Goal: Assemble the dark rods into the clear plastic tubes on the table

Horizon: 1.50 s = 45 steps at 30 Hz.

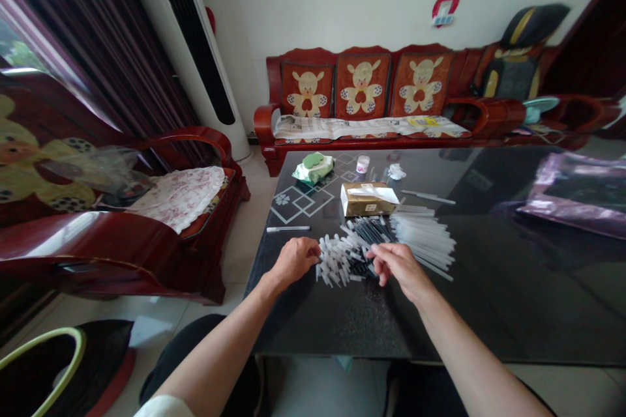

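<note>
My left hand [297, 257] is at the left edge of a heap of whitish pen caps [333, 262], its fingertips pinched together; what they hold, if anything, is too small to make out. My right hand [397, 266] is over the right side of the heap, beside small black pen parts [360, 267]. Its thumb and forefinger close together, and whatever is between them cannot be made out. Behind the heap lie dark pen refills [372, 229]. Right of them spreads a stack of clear pen barrels [424, 238].
A tissue box [369, 201] stands behind the refills. One pen [288, 229] lies left, others [428, 197] right. Farther back are a green wipes pack [314, 168], a small tub [362, 164] and crumpled tissue [396, 171]. A pinkish plastic bag [552, 189] lies on the dark table [499, 300].
</note>
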### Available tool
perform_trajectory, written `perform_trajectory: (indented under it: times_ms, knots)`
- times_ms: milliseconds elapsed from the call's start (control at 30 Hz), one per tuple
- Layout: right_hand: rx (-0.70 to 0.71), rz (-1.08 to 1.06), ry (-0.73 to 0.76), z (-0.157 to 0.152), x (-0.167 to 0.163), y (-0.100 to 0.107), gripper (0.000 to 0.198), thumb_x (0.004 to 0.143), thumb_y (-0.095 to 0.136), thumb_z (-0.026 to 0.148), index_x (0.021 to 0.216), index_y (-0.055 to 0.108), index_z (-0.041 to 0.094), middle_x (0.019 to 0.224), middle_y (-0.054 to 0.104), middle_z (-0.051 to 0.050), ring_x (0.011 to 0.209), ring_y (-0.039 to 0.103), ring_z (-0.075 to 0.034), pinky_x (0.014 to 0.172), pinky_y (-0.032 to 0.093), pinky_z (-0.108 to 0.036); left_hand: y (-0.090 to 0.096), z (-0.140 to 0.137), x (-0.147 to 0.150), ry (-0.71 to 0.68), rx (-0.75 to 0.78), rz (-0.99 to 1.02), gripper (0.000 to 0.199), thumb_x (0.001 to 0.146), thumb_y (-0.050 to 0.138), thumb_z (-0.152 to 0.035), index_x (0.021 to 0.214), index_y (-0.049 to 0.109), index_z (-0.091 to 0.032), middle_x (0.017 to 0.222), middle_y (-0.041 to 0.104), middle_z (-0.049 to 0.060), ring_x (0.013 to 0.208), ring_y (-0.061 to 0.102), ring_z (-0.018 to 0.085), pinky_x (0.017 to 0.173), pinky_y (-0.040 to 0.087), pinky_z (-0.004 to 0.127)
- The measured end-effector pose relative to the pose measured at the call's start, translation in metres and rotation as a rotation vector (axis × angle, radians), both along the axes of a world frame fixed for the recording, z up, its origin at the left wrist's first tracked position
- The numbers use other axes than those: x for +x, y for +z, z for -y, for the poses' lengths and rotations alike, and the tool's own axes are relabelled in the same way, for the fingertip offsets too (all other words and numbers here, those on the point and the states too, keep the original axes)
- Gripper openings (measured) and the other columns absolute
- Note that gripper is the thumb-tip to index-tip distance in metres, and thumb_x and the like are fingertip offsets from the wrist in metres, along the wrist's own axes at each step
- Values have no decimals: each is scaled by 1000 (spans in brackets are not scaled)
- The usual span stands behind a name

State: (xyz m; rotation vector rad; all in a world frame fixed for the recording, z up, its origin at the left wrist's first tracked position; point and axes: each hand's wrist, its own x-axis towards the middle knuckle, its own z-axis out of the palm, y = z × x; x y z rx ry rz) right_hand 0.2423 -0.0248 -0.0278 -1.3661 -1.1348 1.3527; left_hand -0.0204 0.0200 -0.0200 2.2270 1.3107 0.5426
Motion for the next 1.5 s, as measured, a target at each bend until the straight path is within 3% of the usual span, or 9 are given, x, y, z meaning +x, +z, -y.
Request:
perform_trajectory:
  times_ms: [167,367,1033,1500]
  knots:
    - [-5,1,6,0,-2,1,40,78,63,51,76,66,11,49,57,1,34,48,-9,31,40,-20,-4,2,2,-123,-1,-71,15,73,62,-16,84,71,-21,84,68,3,75,62,17,69,44,24]
    - [-40,-52,23,0,-1,2,41,77,63,51,77,66,11,50,58,0,34,49,-9,32,42,-21,-8,7,8,-145,109,-224,17,75,63,-14,89,68,-23,90,66,3,82,63,18,73,44,25]
    - [-79,-103,56,1,-1,1,38,78,64,48,81,68,10,51,59,-1,34,50,-9,33,44,-22,-12,6,10,-226,116,-233,6,81,63,-19,86,65,-20,89,64,4,86,61,18,77,43,24]
    - [-69,-103,66,1,-1,2,39,77,64,50,78,67,11,51,59,0,35,49,-9,33,43,-21,-7,9,13,-354,132,-245,10,83,58,-18,87,66,-22,92,61,4,92,59,18,81,43,25]
